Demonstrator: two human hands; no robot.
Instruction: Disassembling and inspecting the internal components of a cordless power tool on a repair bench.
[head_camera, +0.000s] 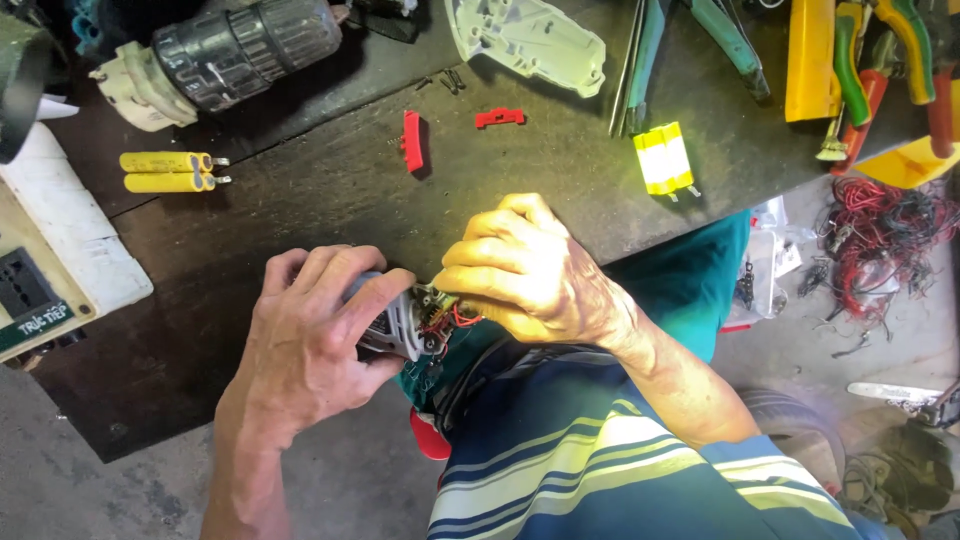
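Motor unit (400, 325) with exposed red wires is held at the bench (300, 230) near edge, over the lap. Left hand (315, 335) grip wraps tight round its pale casing; right hand (525, 270) grip is pinched on the wiring end, fingertips hidden.

Risks:
- thin wires could tear off if the pinch pulls hard
- unit hangs off the bench edge, so a slip likely drops it to the floor
- red clips (412, 141) and yellow cells (665, 158), beyond the unit, could get knocked by an elbow.
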